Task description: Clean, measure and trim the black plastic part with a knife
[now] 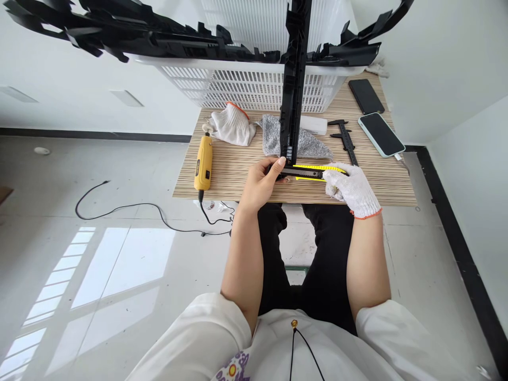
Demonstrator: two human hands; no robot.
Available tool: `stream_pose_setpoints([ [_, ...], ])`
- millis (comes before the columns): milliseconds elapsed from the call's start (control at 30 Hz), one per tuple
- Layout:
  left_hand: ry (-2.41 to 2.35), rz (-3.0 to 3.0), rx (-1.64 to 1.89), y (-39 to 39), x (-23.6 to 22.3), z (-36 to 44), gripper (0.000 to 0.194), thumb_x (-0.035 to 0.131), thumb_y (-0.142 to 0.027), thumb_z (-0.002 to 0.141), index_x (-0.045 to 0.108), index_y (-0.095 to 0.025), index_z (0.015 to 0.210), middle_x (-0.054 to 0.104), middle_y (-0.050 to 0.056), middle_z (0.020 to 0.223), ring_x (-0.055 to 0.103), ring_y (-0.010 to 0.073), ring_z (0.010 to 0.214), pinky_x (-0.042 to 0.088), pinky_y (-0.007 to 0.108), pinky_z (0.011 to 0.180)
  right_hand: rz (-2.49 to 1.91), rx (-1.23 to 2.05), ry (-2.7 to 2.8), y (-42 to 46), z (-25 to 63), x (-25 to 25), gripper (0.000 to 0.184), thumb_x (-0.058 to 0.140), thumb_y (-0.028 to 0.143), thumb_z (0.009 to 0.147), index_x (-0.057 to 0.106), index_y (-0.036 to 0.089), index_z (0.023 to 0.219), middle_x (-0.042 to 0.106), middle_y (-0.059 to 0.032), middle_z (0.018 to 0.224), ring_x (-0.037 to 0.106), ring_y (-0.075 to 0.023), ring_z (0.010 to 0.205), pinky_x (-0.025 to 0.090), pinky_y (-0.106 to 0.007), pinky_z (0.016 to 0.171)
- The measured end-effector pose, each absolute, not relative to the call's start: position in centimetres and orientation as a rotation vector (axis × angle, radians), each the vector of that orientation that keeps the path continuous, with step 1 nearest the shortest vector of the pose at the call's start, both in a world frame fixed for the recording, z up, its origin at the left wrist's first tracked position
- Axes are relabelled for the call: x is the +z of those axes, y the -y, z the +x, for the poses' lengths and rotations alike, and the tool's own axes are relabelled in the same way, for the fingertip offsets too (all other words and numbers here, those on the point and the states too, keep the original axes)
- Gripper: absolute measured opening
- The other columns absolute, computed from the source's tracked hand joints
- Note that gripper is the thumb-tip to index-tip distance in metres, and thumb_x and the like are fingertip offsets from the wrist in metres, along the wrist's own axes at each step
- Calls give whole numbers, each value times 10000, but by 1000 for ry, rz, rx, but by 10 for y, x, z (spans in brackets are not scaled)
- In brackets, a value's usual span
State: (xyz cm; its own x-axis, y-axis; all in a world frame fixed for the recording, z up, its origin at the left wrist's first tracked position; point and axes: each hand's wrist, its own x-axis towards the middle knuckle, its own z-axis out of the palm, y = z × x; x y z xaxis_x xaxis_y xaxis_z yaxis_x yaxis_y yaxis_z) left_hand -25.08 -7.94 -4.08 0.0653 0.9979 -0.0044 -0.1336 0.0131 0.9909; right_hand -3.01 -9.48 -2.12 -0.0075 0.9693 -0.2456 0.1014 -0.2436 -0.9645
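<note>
My bare left hand [260, 182] is closed on the near end of a long black plastic trim piece [296, 79], thumb on top. The piece stretches away from me over the table and the basket. In a white knitted glove with an orange cuff, my right hand [353, 188] grips a yellow and black utility knife [311, 172]. Its front end lies close to the trim's end and my left fingers; whether the blade touches the plastic I cannot tell. A grey cloth [272, 135] lies under the trim piece.
A white plastic basket [182, 79] bears more black trim pieces [178, 42]. On the striped table [234, 169] lie a yellow rotary tool [203, 164] with a cord, a white glove [234, 124], a caliper [347, 140], a black phone [365, 95] and a plugged-in phone [381, 135].
</note>
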Motion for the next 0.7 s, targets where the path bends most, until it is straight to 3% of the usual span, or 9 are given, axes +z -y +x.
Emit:
stream_pose_setpoints([
  [367,-1050,1156,1201,79,-40,-250,475,704,-645,832,668,-176,767,548,6,739,572,115,704,592,220,635,-1486,1345,1146,94,-31,-20,201,734,288,777,727,154,926,479,56,475,371,-49,386,213,-177,356],
  [700,-1052,1160,1193,81,-36,-248,468,684,-637,855,644,-181,756,550,10,741,578,123,713,593,228,649,-1469,1315,1135,98,-33,-16,158,737,294,775,693,163,851,468,55,464,342,-51,398,198,-185,370],
])
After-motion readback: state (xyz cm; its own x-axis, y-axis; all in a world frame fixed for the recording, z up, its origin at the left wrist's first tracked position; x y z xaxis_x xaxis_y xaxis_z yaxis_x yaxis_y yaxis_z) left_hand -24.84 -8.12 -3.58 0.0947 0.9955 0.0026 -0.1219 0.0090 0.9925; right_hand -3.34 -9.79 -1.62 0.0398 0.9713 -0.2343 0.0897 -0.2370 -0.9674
